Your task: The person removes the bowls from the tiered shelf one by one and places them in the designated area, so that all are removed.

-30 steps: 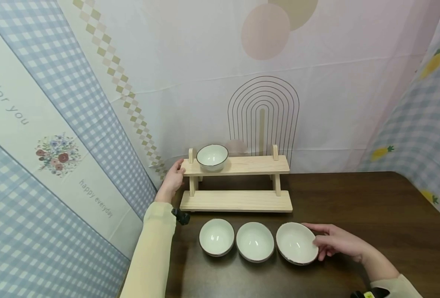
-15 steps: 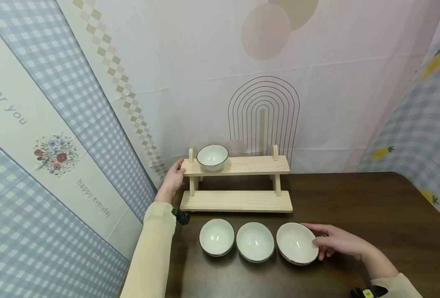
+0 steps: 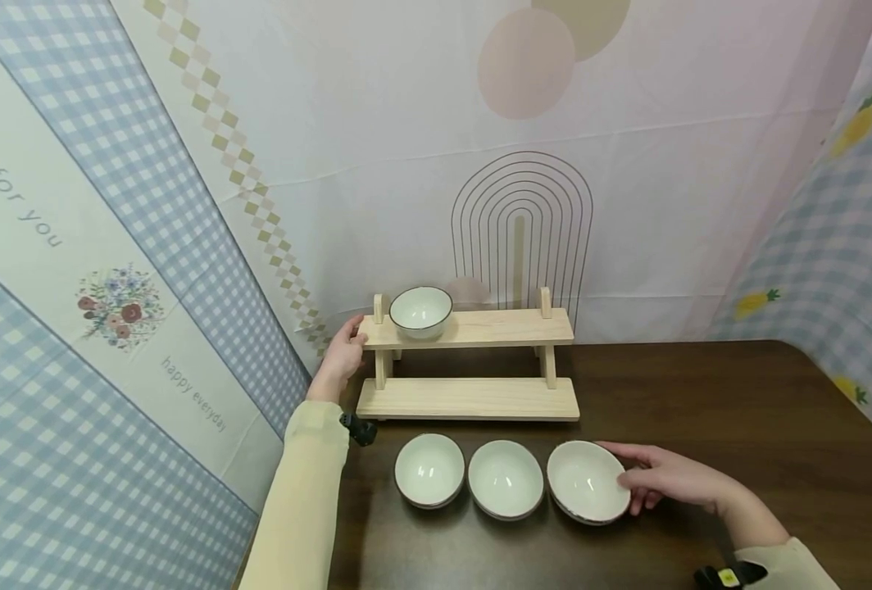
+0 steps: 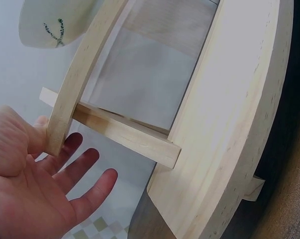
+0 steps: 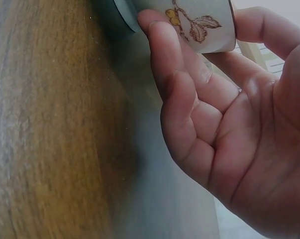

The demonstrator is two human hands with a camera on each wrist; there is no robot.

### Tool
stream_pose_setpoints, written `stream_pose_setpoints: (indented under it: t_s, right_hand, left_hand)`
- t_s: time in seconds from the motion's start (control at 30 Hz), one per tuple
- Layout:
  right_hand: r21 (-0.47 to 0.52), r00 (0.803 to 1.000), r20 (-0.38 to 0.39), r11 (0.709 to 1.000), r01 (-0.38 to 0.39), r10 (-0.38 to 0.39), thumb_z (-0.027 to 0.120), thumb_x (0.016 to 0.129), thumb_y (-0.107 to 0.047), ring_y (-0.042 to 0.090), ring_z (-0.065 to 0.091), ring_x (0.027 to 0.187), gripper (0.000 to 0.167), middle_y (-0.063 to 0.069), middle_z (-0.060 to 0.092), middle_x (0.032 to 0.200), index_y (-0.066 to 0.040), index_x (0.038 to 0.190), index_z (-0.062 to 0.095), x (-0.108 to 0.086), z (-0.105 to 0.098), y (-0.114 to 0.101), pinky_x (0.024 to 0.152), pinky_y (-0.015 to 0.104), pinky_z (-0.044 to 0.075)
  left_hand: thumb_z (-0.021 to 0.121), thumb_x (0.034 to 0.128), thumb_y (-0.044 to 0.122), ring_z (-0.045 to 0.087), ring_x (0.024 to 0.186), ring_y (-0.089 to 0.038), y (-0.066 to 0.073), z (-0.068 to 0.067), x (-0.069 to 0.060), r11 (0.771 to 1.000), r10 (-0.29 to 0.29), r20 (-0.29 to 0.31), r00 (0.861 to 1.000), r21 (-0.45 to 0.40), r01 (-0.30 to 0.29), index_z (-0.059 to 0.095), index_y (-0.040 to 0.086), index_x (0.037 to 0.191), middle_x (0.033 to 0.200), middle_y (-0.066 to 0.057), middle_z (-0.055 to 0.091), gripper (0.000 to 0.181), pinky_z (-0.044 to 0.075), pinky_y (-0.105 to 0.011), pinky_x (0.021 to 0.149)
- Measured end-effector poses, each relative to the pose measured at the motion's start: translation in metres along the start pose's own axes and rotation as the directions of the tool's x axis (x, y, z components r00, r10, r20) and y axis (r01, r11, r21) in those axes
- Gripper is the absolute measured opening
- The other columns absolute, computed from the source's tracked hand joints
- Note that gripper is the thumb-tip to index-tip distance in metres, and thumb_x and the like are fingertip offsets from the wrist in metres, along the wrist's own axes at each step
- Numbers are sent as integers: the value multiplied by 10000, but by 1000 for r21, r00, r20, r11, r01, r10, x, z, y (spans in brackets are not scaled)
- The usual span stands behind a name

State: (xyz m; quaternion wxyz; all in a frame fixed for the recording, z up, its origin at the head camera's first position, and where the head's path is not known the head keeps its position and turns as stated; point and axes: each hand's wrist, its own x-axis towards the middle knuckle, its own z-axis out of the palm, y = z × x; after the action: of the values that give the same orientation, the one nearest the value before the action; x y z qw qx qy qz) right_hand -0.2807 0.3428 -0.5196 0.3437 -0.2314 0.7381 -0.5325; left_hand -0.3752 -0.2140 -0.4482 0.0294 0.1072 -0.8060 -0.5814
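Note:
My left hand point(image 3: 343, 352) pinches the left end of the upper board of a two-tier wooden shelf point(image 3: 468, 397); in the left wrist view its other fingers point(image 4: 102, 191) spread below the board. A white bowl point(image 3: 421, 310) with a dark rim stands on the upper tier, near that end. My right hand point(image 3: 675, 475) holds the rightmost bowl point(image 3: 588, 482) of a row in front of the shelf, thumb at the rim and fingers against the outside. Brown leaf decoration shows on this bowl point(image 5: 204, 25) in the right wrist view. Whether its base touches the table cannot be told.
A middle bowl point(image 3: 506, 479) and a left bowl point(image 3: 429, 470) stand close together beside the held one on the dark wooden table point(image 3: 672, 393). Behind the shelf hangs a patterned white cloth point(image 3: 377, 221), and a checked cloth point(image 3: 133, 410) hangs along the left.

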Motion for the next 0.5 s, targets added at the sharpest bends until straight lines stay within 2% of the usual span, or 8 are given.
stream_pose_setpoints:
  t_s: [0.23,0.5]
  right_hand:
    - [4,1000,2,1000,2,-2,584,1088,-133,334,741,786,679,197,737,867,64,1653,263,0,0,1,658,360,618]
    - [21,1000,-11,1000,8,-8,619,1065,-122,332,752,763,692,217,750,832,125,1617,283,1,-1,3,630,351,616]
  left_hand:
    - [411,1163,128,448,1420,-402,-1,0,1,1000,-3,-2,1000,-7,3,297,132,1704,1663,-210,347,553,476,-596,1063]
    - [407,1163,123,448,1418,-401,-1,0,2,1000,1,-1,1000,-6,-1,294,125,1704,1663,-212,347,553,469,-608,1075]
